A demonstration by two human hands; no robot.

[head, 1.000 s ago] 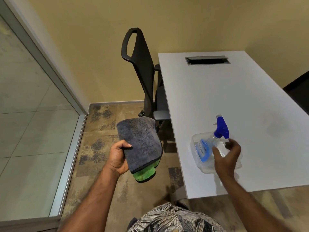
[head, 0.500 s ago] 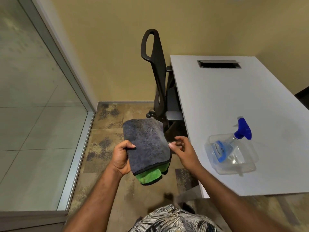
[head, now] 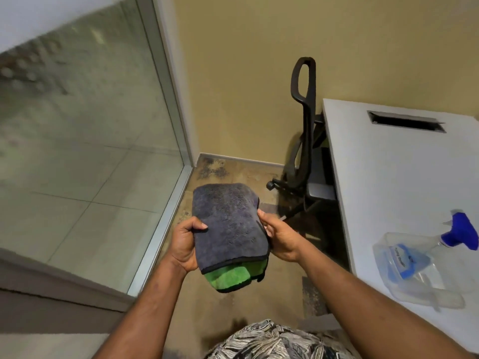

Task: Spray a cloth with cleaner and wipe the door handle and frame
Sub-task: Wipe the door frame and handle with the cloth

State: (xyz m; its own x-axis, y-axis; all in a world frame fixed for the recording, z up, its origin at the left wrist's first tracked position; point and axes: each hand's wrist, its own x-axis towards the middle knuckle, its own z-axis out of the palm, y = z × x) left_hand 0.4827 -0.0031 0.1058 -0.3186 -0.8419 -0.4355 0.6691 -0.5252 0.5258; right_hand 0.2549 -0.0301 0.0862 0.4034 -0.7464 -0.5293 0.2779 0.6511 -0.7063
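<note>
Grey plush cloth (head: 229,224), folded, green underside showing at its near end, black trim along the edge. Held in front of the body, above the patterned carpet (head: 233,304). Left hand (head: 185,246) curled around the cloth's left edge, thumb on top, fingers hidden underneath. Right hand (head: 280,237) closed on the right edge, thumb tip on the top corner, fingers wrapped below. Both hands gripping the same cloth, held roughly flat, tilted a bit away.

Spray bottle (head: 425,265), clear body, blue nozzle, blue label, lying on its side on the white table (head: 383,177) to the right, well apart from the hands. Dark slot in the table near its far end. Black office chair (head: 304,130) tucked against the table's left side. Glass panel with metal frame (head: 166,211) on the left. Tan wall behind. Patterned shirt at bottom edge.
</note>
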